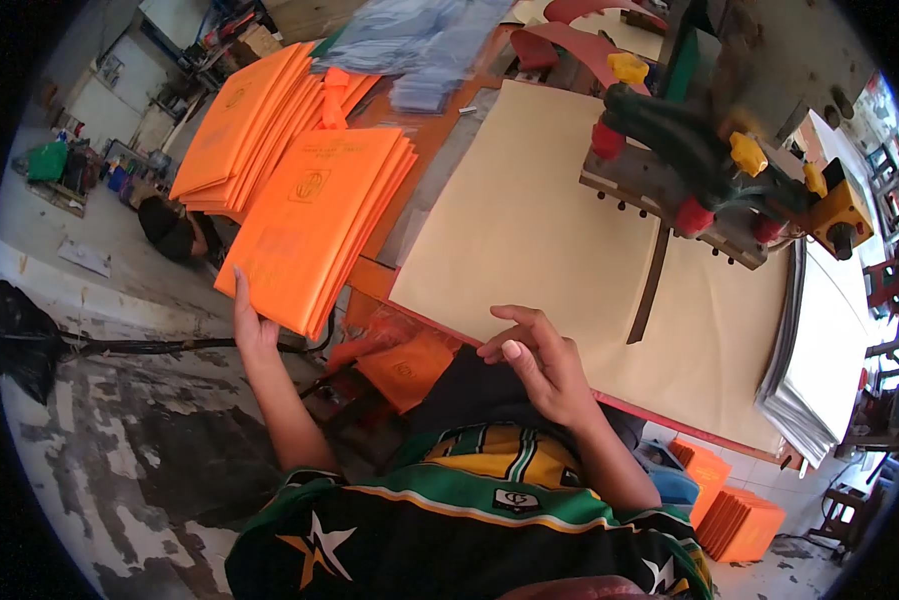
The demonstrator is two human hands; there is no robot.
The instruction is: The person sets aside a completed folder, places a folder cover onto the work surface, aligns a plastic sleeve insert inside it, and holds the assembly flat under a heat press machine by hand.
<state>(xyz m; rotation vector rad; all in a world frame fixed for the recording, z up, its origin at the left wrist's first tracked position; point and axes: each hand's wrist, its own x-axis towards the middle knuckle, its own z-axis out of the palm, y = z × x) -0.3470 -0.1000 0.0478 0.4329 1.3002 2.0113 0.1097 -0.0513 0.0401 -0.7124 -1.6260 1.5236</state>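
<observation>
My left hand (256, 328) grips the lower left corner of a stack of orange folders (314, 215), its thumb on the top cover and its other fingers hidden underneath. The top cover carries a printed emblem and small lettering. Behind it leans a larger pile of orange folders (244, 120) with a bright orange ribbon-like strip (335, 98) beside it. My right hand (541, 365) hovers by the front edge of a cream-coloured board (529, 210), fingers loosely bent and apart, holding nothing.
A machine head (689, 190) with yellow knobs and red parts hangs over the board. Clear plastic sleeves (419, 45) lie at the back. White sheets (819, 340) are piled at right. More orange folders (739, 525) stand on the floor. Another person (174, 228) is at far left.
</observation>
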